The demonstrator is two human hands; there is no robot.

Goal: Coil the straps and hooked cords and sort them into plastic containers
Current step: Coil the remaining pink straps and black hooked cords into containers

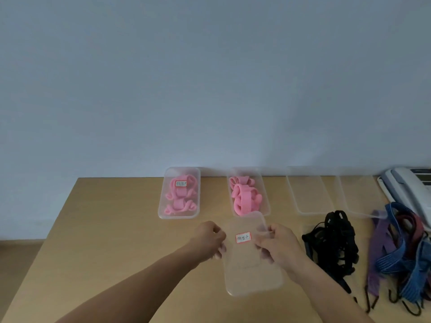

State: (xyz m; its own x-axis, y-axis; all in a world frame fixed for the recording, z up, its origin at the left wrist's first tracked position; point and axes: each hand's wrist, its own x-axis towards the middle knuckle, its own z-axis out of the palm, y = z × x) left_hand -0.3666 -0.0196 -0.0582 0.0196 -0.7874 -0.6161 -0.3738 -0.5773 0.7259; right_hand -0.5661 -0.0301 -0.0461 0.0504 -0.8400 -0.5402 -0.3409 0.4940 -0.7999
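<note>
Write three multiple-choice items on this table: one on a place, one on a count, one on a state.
1. The black cords lie:
A. right of the lid
B. under it
C. on the floor

2. Pink straps fill how many containers?
A. one
B. two
C. four

3. The lid is:
A. lying untouched
B. gripped by one hand
C. gripped by both hands

Key:
1 A: the black pile sits past the right hand, away from the lid.
2 B: the left container and the second container both show pink.
3 C: the left hand and the right hand each grip a side.
</note>
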